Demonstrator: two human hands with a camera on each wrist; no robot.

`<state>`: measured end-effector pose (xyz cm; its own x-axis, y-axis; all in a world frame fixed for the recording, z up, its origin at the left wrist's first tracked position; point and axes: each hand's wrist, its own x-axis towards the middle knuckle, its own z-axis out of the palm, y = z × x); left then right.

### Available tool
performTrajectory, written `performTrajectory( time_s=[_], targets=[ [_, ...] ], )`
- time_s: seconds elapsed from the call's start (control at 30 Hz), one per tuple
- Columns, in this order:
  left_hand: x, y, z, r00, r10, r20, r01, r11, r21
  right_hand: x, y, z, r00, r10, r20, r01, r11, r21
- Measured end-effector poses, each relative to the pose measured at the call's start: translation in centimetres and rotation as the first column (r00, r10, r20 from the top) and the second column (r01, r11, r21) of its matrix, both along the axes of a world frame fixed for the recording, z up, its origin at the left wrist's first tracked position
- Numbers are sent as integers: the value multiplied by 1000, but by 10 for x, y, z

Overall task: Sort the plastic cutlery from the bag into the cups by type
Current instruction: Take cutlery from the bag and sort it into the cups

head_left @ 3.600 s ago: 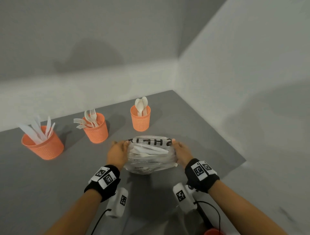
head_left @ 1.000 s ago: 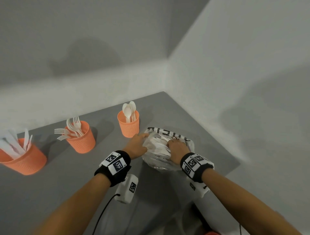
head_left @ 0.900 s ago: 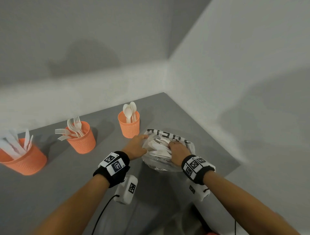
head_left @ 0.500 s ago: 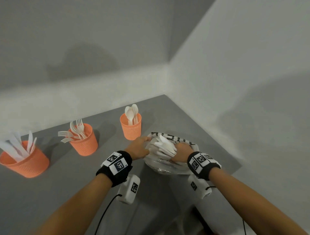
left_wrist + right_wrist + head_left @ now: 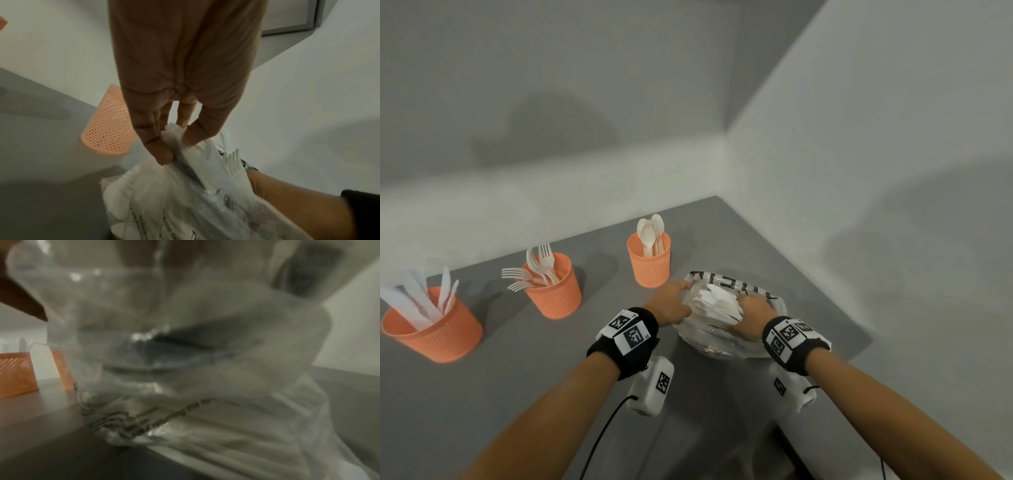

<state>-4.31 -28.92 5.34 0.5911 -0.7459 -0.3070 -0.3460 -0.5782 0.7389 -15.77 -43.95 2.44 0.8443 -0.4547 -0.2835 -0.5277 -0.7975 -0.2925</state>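
A clear plastic bag [image 5: 726, 342] with black print lies on the grey table [image 5: 517, 394], right of centre. My left hand [image 5: 685, 296] pinches the bag's rim [image 5: 171, 136] between thumb and fingers and holds the mouth up. My right hand [image 5: 743, 310] reaches inside the bag, fingers curled round a bunch of white cutlery [image 5: 714, 301] that fans out toward the left. A fork [image 5: 232, 162] shows among the pieces. In the right wrist view the bag [image 5: 185, 353] fills the picture, blurred. Three orange mesh cups stand behind: knives [image 5: 431, 325], forks [image 5: 554, 289], spoons [image 5: 649, 260].
Two walls meet at the table's far right corner [image 5: 717, 197], close behind the bag. The spoon cup [image 5: 109, 123] stands just left of my left hand. White sensor boxes hang under both wrists, a cable [image 5: 599, 442] trailing from the left one.
Earlier both hands held the bag by its sides. Since then my right hand went into the bag, closed round a bunch of cutlery and raised it slightly; my left hand keeps the rim.
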Motion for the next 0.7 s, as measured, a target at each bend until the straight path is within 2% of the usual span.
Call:
performTrajectory(
  time_s=[0.1,0.23,0.43,0.53,0.63,0.7],
  targets=[
    [1,1,-2,1000,-3,-5,3,1000,8,-1,-2,2,1000,-28,7,28,997,77],
    [1,1,-3,1000,1,3,-1,1000,12,-4,-2,17,992,-85,98,57,964,258],
    [-6,-4,-2,1000,26,-9,-26,1000,3,-1,-6,24,956,-171,239,54,901,430],
    [-8,1,-1,996,45,-75,-46,999,-22,2,-3,35,934,-226,276,39,834,550],
    [-7,15,4,994,100,-44,-105,988,-113,11,3,54,901,-291,323,11,757,654],
    [-8,28,11,959,212,-191,-255,935,-245,20,11,66,848,-408,337,-3,633,774]
  ],
)
